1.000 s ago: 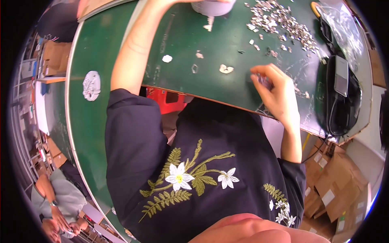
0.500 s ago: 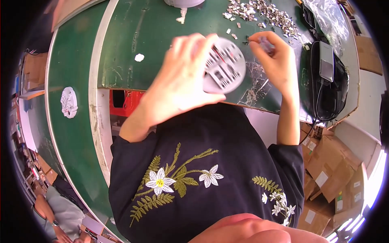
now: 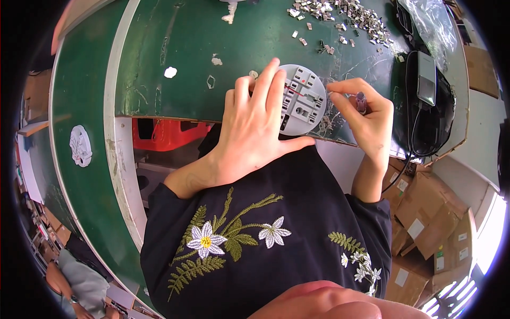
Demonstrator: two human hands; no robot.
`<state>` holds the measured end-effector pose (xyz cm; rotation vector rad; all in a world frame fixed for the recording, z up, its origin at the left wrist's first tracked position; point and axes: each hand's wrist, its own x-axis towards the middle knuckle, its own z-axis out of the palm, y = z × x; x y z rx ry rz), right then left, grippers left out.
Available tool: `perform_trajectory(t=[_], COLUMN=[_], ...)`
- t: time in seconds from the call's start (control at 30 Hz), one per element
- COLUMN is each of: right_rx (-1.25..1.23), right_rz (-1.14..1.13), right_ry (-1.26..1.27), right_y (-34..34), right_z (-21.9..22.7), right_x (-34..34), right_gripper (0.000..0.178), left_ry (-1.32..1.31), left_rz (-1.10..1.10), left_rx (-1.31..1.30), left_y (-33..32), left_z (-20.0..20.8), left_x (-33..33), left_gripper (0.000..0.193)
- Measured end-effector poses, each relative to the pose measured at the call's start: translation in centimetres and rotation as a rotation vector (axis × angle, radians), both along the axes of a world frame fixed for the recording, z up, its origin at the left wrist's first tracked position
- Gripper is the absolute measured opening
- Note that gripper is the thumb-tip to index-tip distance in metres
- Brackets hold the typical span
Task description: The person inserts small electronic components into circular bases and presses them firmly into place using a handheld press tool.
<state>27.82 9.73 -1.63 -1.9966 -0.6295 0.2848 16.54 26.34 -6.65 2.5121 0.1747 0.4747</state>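
Note:
My left hand (image 3: 249, 119) grips a round grey plastic base (image 3: 304, 118) from its left side, fingers stretched across the rim and thumb below. Slots, small metal pieces and a short red strip show on the base's upper face. Close to its right edge, my right hand (image 3: 367, 114) is closed, thumb and index finger pinched together. Whatever sits between those fingertips is too small to make out. A small tool with a purplish clear handle (image 3: 361, 102) is tucked in the curled fingers of that hand.
Small metal clips (image 3: 366, 24) lie heaped at the far right of the green bench (image 3: 202, 32). A black case (image 3: 438, 119) with a grey power bank (image 3: 426, 80) lies at right. Another round white base (image 3: 81, 145) rests on the left bench. Cardboard boxes (image 3: 430, 212) stand at lower right.
The grey base has come slightly nearer and now lies steadier under my left hand. My right hand has moved down from beside the loose clips to the base's right edge.

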Motion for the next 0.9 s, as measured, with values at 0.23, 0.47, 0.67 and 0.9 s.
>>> perform_trajectory(t=[0.23,0.47,0.67,0.9], right_rx=[-0.037,-0.057,-0.112,-0.119], right_rz=[-0.085,-0.117,-0.111,-0.140], right_ry=[0.095,0.092,0.097,0.167], right_y=[0.5,0.7,1.6,2.7], right_z=[0.3,0.2,0.3,0.2], right_x=[-0.5,-0.9,-0.9,-0.9], right_gripper=[0.011,0.010,0.009,0.013], left_ry=[-0.076,-0.170,-0.194,0.195], left_rz=[-0.005,-0.017,-0.236,-0.265], left_rx=[-0.103,-0.112,-0.308,-0.863], left_y=[-0.4,-0.2,2.4,5.6], left_z=[-0.7,0.0,-0.7,-0.4], left_x=[-0.1,0.7,3.1,3.2], left_gripper=[0.092,0.064,0.031,0.024])
